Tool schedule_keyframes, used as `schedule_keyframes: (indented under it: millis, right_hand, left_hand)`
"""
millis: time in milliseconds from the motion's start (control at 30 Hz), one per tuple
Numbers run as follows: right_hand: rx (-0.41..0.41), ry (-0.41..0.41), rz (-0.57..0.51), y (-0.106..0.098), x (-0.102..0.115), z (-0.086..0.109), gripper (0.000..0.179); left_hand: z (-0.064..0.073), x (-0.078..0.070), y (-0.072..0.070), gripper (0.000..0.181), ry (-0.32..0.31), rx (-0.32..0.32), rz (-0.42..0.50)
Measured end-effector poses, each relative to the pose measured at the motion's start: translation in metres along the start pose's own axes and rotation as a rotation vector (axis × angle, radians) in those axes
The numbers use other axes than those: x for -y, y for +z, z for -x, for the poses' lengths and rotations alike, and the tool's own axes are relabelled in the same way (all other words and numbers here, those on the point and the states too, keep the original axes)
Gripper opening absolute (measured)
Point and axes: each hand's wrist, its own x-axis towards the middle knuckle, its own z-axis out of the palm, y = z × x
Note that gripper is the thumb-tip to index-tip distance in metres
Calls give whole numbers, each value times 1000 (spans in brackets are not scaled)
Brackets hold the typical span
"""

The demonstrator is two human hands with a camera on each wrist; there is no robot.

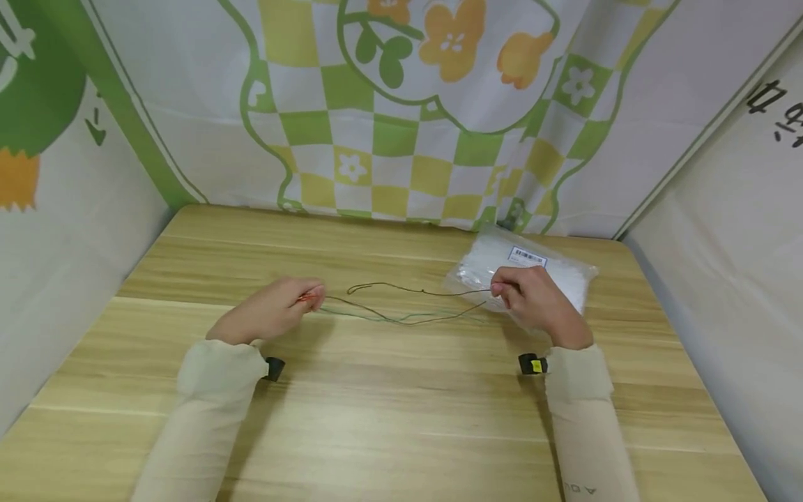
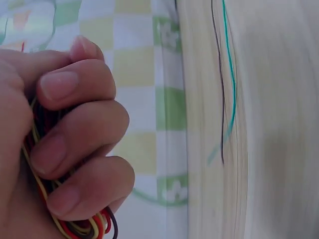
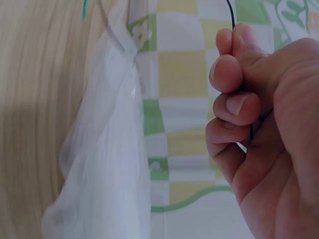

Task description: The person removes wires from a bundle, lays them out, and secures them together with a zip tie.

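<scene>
My left hand (image 1: 272, 310) grips a bundle of thin wires (image 2: 82, 230), red, yellow and dark, with the fingers curled over it in the left wrist view. From that hand a brown wire (image 1: 414, 323) and a green wire (image 2: 233, 79) stretch rightward, their far ends loose near the right hand. Across from it, my right hand (image 1: 533, 300) pinches a dark wire (image 1: 461, 294) between thumb and fingers. That wire runs leftward to a bent, loose end short of the left hand. Part of it is hidden inside the right fingers.
A clear plastic bag (image 1: 483, 261) with white contents and a barcode label lies at the back right, behind and beneath the right hand. The wooden table (image 1: 401, 418) meets a patterned curtain (image 1: 389, 174) at the back. White cloth hangs on both sides.
</scene>
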Motion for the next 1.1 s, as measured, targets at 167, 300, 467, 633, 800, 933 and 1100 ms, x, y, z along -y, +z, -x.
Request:
schedule_keyframes:
  millis: [167,300,467,633,800,933,1100]
  right_hand:
    - [22,3,-2,0,-3,-1,20]
    - [43,-36,-8,3,5,-6,19]
    - [65,-70,13,12,16,-11,20]
    - [70,-116,17,21,26,-14,19]
    - [65,-137,33,24,30,-16,18]
    - [66,-131,49,23,31,-16,17]
    - [70,-103,72,22,30,-15,17]
  left_hand:
    - [2,3,-6,28,-22,-37,-45]
    - [-3,0,-3,28,-52,-66,-16]
    - [-12,-3,12,30,-29,-78,-11]
    - [-20,-13,30,33,35,55,105]
    - [-25,-24,39,45,5,199,345]
    - [-25,-32,41,46,-15,242,404]
    - [-23,-38,41,42,10,313,442]
